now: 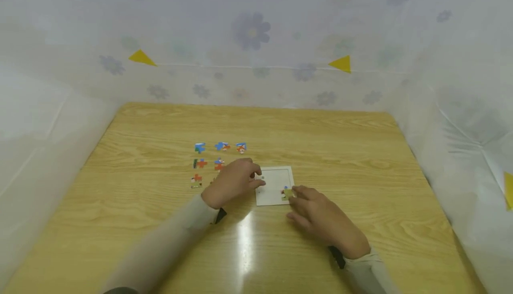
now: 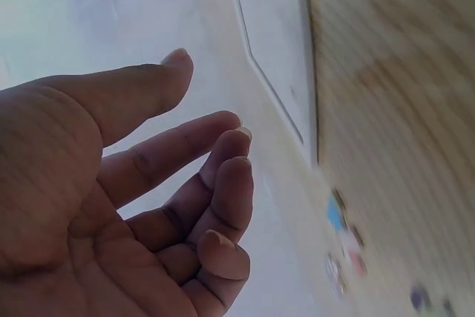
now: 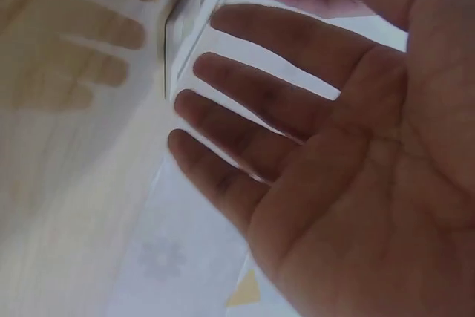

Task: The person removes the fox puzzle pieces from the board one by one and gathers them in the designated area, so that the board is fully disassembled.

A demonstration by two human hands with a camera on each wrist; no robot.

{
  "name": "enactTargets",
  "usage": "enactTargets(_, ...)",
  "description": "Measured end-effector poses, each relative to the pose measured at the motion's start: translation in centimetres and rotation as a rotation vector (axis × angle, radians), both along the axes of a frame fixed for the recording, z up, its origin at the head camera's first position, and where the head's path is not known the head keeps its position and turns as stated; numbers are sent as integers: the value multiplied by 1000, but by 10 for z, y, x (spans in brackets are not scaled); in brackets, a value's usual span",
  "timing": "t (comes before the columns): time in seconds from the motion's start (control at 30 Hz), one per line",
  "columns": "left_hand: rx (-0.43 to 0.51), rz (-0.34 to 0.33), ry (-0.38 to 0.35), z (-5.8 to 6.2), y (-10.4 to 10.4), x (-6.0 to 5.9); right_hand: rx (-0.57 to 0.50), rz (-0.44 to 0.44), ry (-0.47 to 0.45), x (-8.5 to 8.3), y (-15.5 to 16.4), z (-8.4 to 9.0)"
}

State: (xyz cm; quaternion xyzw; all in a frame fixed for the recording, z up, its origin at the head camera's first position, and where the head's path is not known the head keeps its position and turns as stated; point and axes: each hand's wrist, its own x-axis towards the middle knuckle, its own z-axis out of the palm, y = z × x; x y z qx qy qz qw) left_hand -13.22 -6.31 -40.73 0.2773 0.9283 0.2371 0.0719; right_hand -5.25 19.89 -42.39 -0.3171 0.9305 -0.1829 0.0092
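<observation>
A white square puzzle tray lies on the wooden table. My left hand rests at the tray's left edge; in the left wrist view this hand has loosely curled fingers and holds nothing. My right hand reaches the tray's near right corner, where its fingertips touch a small yellow-green and orange piece. The right wrist view shows that hand with straight, spread fingers beside the tray. Several loose puzzle pieces lie in rows left of the tray.
The loose pieces are blue, orange and green. A white flowered sheet with yellow triangles walls the table on the back, left and right. Bare wood lies right of the tray and along the near edge.
</observation>
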Motion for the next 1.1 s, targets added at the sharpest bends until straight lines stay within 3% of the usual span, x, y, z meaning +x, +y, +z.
enactTargets(0.2,-7,-87,-99,-5,32,-4,41,-24,-92,3,8,0)
enactTargets(0.4,-112,-138,-115,-15,56,-3,25,-11,-109,3,10,-1)
enactTargets(0.83,-140,-123,-180,-16,70,-1,17,-8,-104,2,11,1)
enactTargets(1.1,-149,-111,-165,-13,73,5,14,-8,-119,2,11,3)
